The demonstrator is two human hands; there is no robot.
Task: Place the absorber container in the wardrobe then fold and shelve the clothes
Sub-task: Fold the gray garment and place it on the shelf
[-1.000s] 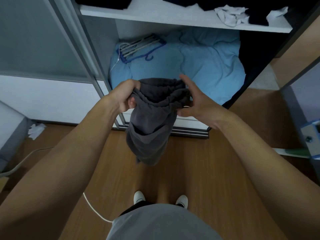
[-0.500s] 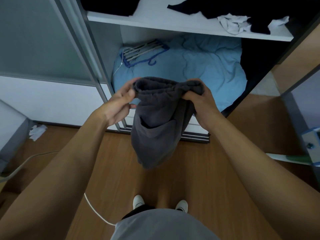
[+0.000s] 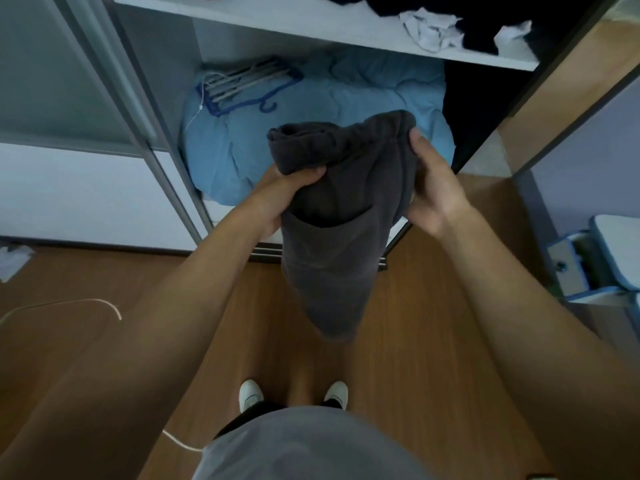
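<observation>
Head view showed both hands closed on a dark grey garment (image 3: 343, 216) held in the air before the open wardrobe (image 3: 311, 29). The left hand (image 3: 280, 195) gripped under the bunched top edge, the right hand (image 3: 433, 188) pinched its other side. To fold it well, the top edge probably needed evening out and the hanging length brought up in one neat turn before shelving. The cloth looked soft and thick, doubled over at the top, with a pocket-like flap and a narrow tail hanging toward the wooden floor (image 3: 415, 341).
</observation>
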